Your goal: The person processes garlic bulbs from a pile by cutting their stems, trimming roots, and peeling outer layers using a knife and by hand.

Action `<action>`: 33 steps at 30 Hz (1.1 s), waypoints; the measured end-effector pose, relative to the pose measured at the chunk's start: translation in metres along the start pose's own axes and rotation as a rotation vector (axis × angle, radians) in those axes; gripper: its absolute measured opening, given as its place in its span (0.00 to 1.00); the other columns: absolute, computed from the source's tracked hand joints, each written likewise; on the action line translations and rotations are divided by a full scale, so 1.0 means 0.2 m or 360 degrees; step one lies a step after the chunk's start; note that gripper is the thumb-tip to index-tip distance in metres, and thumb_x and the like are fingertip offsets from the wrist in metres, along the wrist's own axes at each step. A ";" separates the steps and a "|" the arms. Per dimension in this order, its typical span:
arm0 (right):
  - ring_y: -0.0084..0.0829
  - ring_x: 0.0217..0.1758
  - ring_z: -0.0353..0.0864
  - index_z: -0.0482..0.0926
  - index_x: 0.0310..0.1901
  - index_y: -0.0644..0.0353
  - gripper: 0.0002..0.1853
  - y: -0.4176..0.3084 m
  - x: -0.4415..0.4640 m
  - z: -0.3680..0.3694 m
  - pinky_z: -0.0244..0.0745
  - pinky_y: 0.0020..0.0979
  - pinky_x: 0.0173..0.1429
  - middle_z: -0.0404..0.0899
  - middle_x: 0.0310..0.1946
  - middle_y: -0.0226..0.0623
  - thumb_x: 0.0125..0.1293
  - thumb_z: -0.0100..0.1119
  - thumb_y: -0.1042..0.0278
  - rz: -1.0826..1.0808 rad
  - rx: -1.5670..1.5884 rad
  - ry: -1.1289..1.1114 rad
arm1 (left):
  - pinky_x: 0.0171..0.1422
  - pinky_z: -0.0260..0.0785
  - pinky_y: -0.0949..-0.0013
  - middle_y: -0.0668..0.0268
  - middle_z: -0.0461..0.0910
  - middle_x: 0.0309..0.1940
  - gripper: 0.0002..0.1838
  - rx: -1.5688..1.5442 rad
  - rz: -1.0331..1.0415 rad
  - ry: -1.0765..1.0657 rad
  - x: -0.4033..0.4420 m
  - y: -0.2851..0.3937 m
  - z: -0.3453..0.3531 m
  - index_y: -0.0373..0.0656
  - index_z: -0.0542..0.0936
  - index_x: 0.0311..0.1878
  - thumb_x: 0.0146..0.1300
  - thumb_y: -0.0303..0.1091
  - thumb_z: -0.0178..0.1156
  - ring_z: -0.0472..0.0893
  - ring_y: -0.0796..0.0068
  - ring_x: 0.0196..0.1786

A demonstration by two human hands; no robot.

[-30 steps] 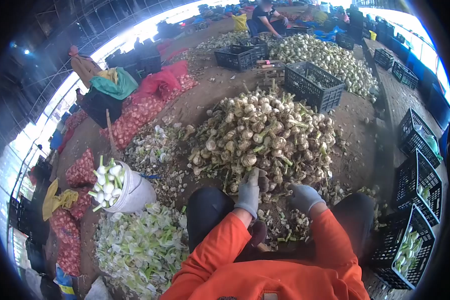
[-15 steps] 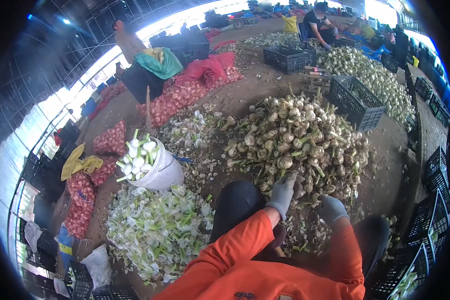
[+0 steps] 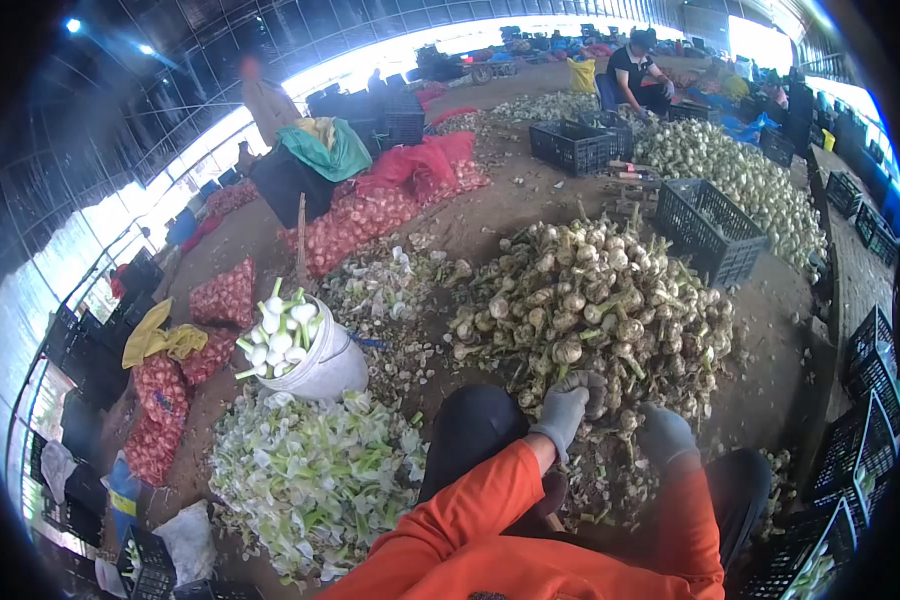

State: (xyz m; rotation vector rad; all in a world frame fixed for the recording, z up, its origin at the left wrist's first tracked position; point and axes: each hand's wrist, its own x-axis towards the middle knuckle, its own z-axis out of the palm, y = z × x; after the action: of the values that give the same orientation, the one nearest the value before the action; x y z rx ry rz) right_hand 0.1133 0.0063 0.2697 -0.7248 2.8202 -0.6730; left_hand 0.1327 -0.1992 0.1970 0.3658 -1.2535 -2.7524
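Observation:
A large heap of unpeeled garlic bulbs (image 3: 590, 300) with dirty skins and stems lies on the ground before my knees. My left hand (image 3: 566, 408), in a grey glove, is closed at the heap's near edge; what its fingers hold is too small to name. To its right, my right hand (image 3: 665, 435), also gloved, has curled fingers beside the lower bulbs, and its fingertips are partly hidden. A white bucket (image 3: 335, 365) full of peeled white bulbs with green stems (image 3: 282, 335) stands tilted at the left. Below the bucket spreads a pile of peeled skins and leaves (image 3: 305, 475).
Behind the heap is a black crate (image 3: 710, 232); more crates (image 3: 855, 450) line the right side. Red net sacks (image 3: 370, 215) lie at the left. A person (image 3: 635, 75) sits by another garlic pile (image 3: 725, 165) at the back, and another person (image 3: 270, 105) stands back left.
The view has swung left, so the heap and bucket appear farther right. Both hands stay near the heap's front edge, with my left hand's fingers now curled more.

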 end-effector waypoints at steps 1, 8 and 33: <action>0.51 0.48 0.81 0.78 0.53 0.53 0.18 0.00 0.00 0.00 0.75 0.47 0.53 0.83 0.42 0.49 0.60 0.59 0.65 -0.0002 0.0006 0.0039 | 0.32 0.75 0.70 0.67 0.81 0.29 0.18 0.0253 0.0143 -0.0003 0.00 -0.01 -0.01 0.39 0.82 0.42 0.61 0.16 0.42 0.77 0.78 0.27; 0.51 0.47 0.81 0.80 0.49 0.55 0.15 0.06 0.02 0.05 0.75 0.48 0.52 0.83 0.41 0.49 0.59 0.57 0.66 0.0012 -0.0117 0.0065 | 0.31 0.73 0.70 0.68 0.78 0.25 0.17 0.0356 0.0033 -0.0098 -0.09 0.12 0.05 0.40 0.81 0.33 0.57 0.14 0.41 0.74 0.79 0.23; 0.51 0.48 0.81 0.80 0.49 0.55 0.15 0.06 0.03 0.05 0.75 0.48 0.53 0.82 0.41 0.49 0.59 0.54 0.67 0.0083 -0.0155 0.0003 | 0.37 0.77 0.69 0.66 0.83 0.36 0.15 -0.0133 -0.0149 0.0387 -0.18 0.20 0.18 0.42 0.82 0.46 0.62 0.25 0.48 0.80 0.76 0.32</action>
State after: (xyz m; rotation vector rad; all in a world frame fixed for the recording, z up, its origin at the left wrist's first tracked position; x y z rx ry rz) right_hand 0.1057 0.0093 0.2548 -0.6633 2.8796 -0.5320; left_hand 0.1584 -0.1924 0.2559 0.7430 -1.0842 -2.7209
